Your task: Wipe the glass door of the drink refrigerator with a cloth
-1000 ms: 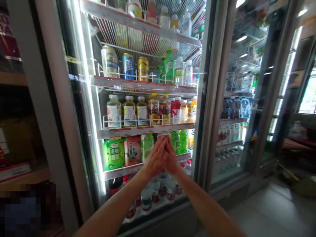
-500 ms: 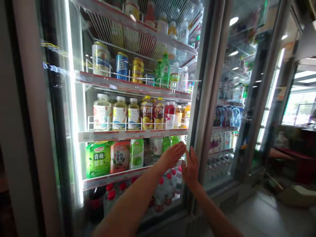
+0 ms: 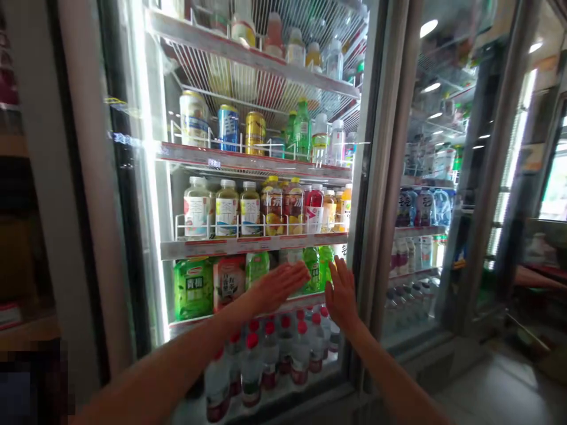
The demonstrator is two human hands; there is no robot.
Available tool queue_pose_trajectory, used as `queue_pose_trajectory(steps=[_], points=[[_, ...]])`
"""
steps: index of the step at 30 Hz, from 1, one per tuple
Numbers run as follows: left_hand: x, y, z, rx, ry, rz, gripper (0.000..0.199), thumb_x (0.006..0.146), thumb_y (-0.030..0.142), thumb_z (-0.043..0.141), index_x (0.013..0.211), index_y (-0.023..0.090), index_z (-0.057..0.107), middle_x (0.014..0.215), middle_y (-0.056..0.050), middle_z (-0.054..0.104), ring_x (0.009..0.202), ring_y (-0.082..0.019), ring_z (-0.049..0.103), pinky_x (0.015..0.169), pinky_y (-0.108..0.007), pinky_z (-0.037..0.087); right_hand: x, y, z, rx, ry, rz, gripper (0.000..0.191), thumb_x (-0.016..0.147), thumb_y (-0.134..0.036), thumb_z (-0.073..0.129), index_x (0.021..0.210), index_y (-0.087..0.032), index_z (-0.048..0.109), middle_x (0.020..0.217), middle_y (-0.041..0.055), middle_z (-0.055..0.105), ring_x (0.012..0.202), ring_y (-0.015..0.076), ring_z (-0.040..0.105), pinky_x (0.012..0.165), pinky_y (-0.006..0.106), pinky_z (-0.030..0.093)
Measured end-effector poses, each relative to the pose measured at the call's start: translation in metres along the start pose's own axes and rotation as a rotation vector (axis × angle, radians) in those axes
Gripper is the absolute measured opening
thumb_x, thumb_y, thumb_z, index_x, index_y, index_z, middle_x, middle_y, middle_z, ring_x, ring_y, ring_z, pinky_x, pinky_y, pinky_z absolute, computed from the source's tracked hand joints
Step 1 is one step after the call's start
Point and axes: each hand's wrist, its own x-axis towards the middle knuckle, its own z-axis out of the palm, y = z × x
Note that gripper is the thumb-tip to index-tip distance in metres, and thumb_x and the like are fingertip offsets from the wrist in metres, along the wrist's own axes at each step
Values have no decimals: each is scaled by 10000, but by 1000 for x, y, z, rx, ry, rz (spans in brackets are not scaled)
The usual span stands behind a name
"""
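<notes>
Lit drinks cooler, a gap opened before its green bottles

Just right of centre in the lower half of the frame, the green bottles stand on a low shelf, partly covered in view by your hands. Your left hand lies just left of them, its fingers straight, close together and pointing right, grasping nothing. Your right hand stands just to their right, fingers up and thumb spread, likewise holding nothing. Whether your fingertips touch anything, the view doesn't let you tell.

A second ago your palms were pressed together; half a second ago your fingertips almost met further right. Now your left hand has swung leftward and clear space separates the two. That leaves both hands free, with the green bottles showing between them.

Below, red-capped clear bottles crowd the bottom. Left of your hands sits a pink pack; above runs a row with yellow-capped tea bottles, then a blue can and a gold can. At the frame's right, another cooler continues the line.
</notes>
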Motion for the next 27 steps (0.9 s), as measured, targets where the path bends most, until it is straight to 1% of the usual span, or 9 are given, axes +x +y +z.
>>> queue_pose_trajectory(steps=[6,7,11,12,17,19,23,25,27], points=[[-6,-60,-42,169,159,-486,613,863,170,390,1448,168,206,1506,-104,264,1421,-218,126,1157,-446,108,41,-29,7,22,36,-42,596,906,-172,329,1472,-253,161,1498,102,305,1408,243,213,1092,526,263],[-13,-61,-45,184,155,-466,623,856,165,397,1449,166,204,1510,-101,255,1423,-220,108,1155,-443,117,49,-36,9,27,44,-58,597,905,-169,327,1472,-249,160,1498,105,304,1410,244,206,1093,529,257],[-52,-48,-51,135,-65,6,657,827,160,417,1447,217,209,1513,-25,263,1420,-161,132,1155,-357,164,73,-64,20,21,52,-165,607,888,-159,353,1467,-238,189,1499,96,307,1415,239,188,1114,515,207],[-60,-51,-56,142,-95,31,656,827,161,416,1447,219,209,1513,-19,263,1419,-160,136,1155,-359,167,76,-70,23,15,46,-184,612,882,-159,368,1465,-239,199,1503,89,300,1416,238,183,1119,506,197],[-84,-90,-94,312,31,-488,675,841,138,417,1460,213,159,1532,-80,193,1426,-235,95,1131,-461,198,74,-83,33,25,43,-164,648,871,-175,402,1472,-246,170,1536,79,216,1427,255,129,1114,519,200],[-100,-87,-98,312,34,-464,680,836,118,410,1460,211,158,1529,-82,204,1424,-235,99,1125,-435,222,72,-84,35,26,50,-149,661,875,-178,399,1478,-250,138,1538,84,207,1426,260,130,1108,529,206],[-127,-68,-93,244,-95,-124,687,820,91,389,1456,231,169,1500,-29,295,1414,-175,157,1135,-352,201,70,-85,36,12,56,-138,671,874,-174,399,1479,-255,121,1534,87,220,1424,261,143,1100,528,226],[-127,-77,-98,258,-78,-210,696,818,98,400,1458,235,161,1510,-34,270,1417,-178,146,1137,-363,194,70,-86,36,10,66,-142,668,876,-176,399,1479,-256,123,1532,88,224,1423,263,146,1098,530,231],[-120,-92,-106,300,13,-446,706,819,99,411,1461,228,147,1529,-63,213,1423,-201,118,1134,-400,199,70,-86,36,8,70,-146,668,878,-176,397,1479,-258,118,1532,89,226,1423,264,148,1097,535,232]])
